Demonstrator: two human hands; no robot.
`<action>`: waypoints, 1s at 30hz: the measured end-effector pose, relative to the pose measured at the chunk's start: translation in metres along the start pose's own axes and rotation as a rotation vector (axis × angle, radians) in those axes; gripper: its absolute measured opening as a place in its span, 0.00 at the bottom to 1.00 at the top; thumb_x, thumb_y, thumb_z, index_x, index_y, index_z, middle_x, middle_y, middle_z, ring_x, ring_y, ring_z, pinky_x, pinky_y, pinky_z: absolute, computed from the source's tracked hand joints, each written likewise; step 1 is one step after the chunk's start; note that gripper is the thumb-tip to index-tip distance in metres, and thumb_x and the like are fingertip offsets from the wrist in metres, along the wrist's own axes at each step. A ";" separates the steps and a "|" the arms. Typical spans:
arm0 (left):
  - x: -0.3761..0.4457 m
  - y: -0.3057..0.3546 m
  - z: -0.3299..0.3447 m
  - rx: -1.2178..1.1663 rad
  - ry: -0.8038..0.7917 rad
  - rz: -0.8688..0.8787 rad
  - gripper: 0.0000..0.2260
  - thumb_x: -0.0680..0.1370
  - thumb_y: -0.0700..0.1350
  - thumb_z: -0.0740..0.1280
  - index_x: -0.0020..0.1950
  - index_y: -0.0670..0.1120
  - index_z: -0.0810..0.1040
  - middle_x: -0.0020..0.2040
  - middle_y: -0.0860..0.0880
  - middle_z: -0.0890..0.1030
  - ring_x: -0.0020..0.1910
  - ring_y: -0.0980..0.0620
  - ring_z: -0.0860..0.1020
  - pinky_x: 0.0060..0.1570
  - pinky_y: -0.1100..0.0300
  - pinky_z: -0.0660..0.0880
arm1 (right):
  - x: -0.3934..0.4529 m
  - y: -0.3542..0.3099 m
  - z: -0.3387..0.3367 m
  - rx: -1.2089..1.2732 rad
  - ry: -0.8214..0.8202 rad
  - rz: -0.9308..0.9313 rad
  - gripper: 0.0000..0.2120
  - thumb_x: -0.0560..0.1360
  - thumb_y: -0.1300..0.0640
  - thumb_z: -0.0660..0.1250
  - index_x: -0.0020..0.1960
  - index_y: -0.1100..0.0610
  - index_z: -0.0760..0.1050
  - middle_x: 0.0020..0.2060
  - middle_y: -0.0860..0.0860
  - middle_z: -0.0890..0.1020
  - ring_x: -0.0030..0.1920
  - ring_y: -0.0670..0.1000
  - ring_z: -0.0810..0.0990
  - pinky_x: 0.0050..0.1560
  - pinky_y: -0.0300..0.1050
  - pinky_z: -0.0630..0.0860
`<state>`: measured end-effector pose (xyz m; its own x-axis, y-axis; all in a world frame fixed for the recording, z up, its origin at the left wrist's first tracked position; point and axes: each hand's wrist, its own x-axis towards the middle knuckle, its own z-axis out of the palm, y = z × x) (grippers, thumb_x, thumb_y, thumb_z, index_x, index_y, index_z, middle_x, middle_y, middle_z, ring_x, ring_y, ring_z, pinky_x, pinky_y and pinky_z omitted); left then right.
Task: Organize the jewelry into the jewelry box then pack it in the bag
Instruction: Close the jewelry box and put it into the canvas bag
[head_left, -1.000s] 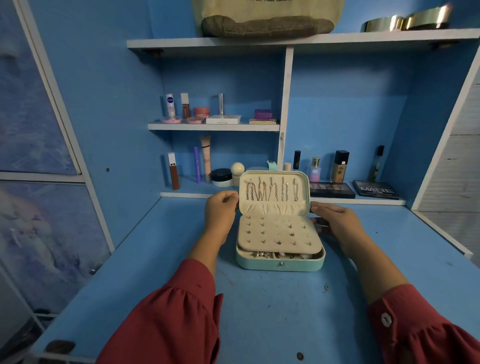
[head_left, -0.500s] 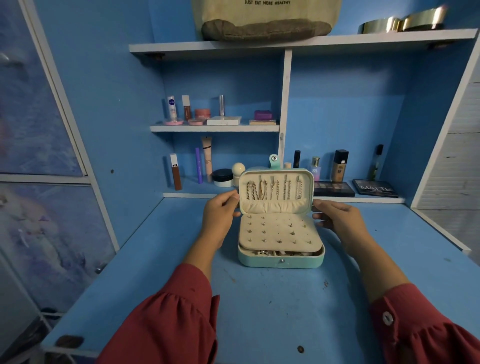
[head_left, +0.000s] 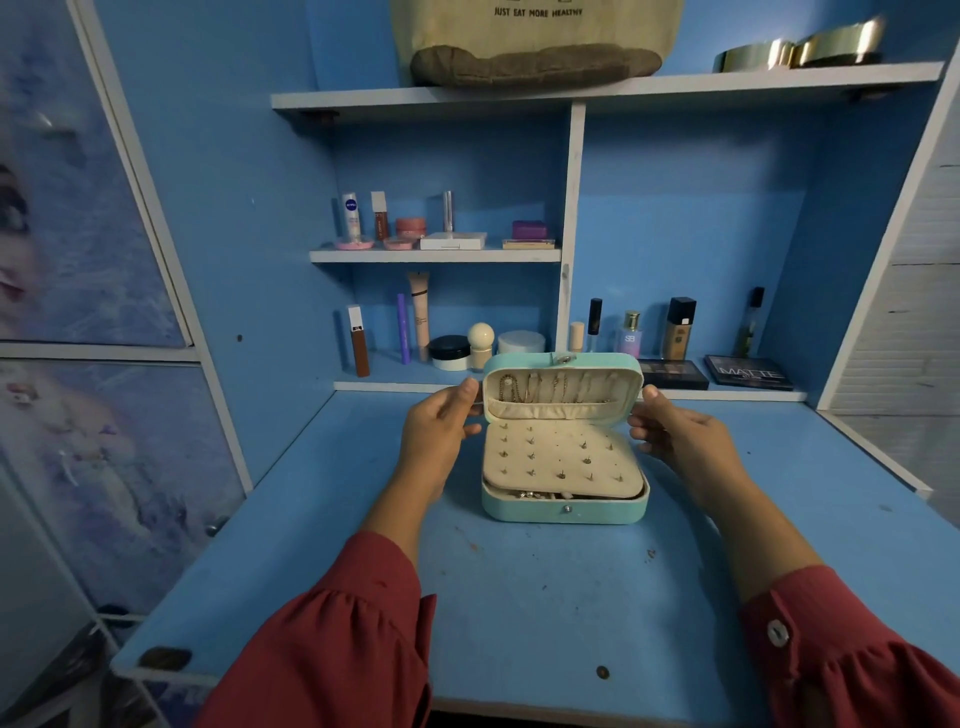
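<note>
Left hand (head_left: 439, 434) & right hand (head_left: 675, 431) pinch the jewelry box (head_left: 563, 506) lid (head_left: 563, 387) edges — uneven closing could snag chains (head_left: 524, 387), bend earring posts.

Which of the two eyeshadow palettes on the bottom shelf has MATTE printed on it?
The right-hand palette, nearest the shelf's right end; the other palette sits just behind the jewelry box.

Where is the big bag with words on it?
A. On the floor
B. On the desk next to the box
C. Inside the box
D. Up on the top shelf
D: the beige bag sits up on the top shelf, high above the open jewelry box on the desk.
</note>
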<state>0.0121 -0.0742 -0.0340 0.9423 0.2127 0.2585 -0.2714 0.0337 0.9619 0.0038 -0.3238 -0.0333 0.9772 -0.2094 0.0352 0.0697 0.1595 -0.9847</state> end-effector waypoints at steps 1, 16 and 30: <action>-0.001 0.000 -0.001 -0.003 -0.003 -0.006 0.10 0.80 0.50 0.64 0.53 0.46 0.80 0.47 0.51 0.84 0.49 0.55 0.82 0.44 0.62 0.80 | 0.000 0.001 -0.001 0.001 0.000 0.003 0.16 0.74 0.49 0.68 0.46 0.63 0.80 0.39 0.57 0.81 0.38 0.51 0.78 0.41 0.42 0.77; -0.007 -0.003 -0.011 -0.049 -0.062 -0.143 0.05 0.75 0.44 0.71 0.43 0.42 0.82 0.46 0.45 0.84 0.49 0.50 0.81 0.49 0.54 0.80 | 0.002 0.003 -0.030 0.083 -0.341 0.191 0.33 0.46 0.56 0.85 0.49 0.64 0.83 0.47 0.56 0.85 0.46 0.50 0.85 0.40 0.36 0.80; -0.005 0.001 -0.015 0.005 -0.186 -0.338 0.08 0.72 0.36 0.73 0.48 0.43 0.77 0.44 0.44 0.81 0.40 0.49 0.80 0.33 0.59 0.77 | -0.002 -0.003 -0.029 -0.031 -0.354 0.268 0.15 0.69 0.63 0.68 0.54 0.67 0.77 0.44 0.57 0.84 0.44 0.54 0.83 0.38 0.44 0.82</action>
<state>0.0046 -0.0601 -0.0360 0.9980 0.0098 -0.0622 0.0614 0.0666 0.9959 -0.0046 -0.3523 -0.0352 0.9686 0.1799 -0.1714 -0.1966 0.1328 -0.9714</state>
